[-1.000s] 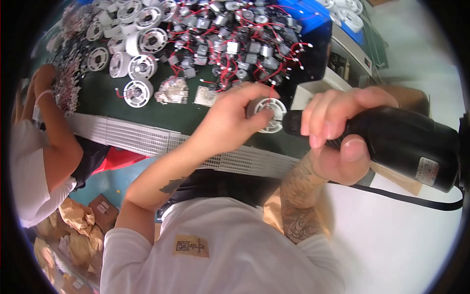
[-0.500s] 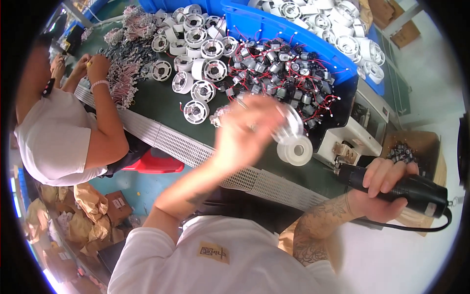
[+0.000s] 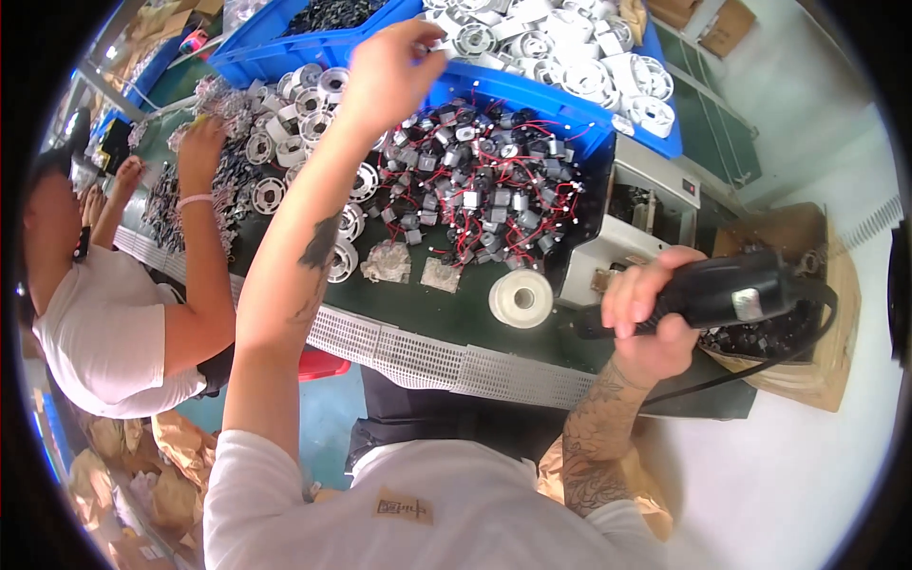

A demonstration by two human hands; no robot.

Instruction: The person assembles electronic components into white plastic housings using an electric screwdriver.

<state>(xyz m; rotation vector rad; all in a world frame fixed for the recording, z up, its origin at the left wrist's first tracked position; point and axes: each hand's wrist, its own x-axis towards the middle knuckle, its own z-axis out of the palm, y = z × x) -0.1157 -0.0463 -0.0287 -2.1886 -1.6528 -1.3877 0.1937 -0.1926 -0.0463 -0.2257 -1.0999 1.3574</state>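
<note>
Holding the black powered driver (image 3: 736, 285) nearly level, the right hand (image 3: 651, 309) is closing its fingers around the body, and the driver's nose is pointing left. On the bench (image 3: 418, 318), the white round part (image 3: 508, 306) is sitting just left of that nose. The left hand (image 3: 397, 71) is hovering at the far blue bin (image 3: 532, 87), beside heaped white rings (image 3: 570, 62); its fingers are curling narrow, but whether they are pinching anything I cannot tell. Handling such pieces well is probably calling for a fingertip hold on one rim, with the driver's nose staying clear of the white part — a careless nudge could be shoving it off its spot. For moving, open bench is running leftward from that part, between the two pale pieces (image 3: 440, 275) and the perforated strip (image 3: 427, 361) that is lining the near edge. Behind, the motors (image 3: 475, 180) are trailing red wires, so a high path over them is looking safer than a low one. To the right, the off-white machine (image 3: 591, 258) is leaving little room — and the open carton (image 3: 841, 347) is crowding the driver's rear, where its cord (image 3: 708, 384) is looping.
</note>
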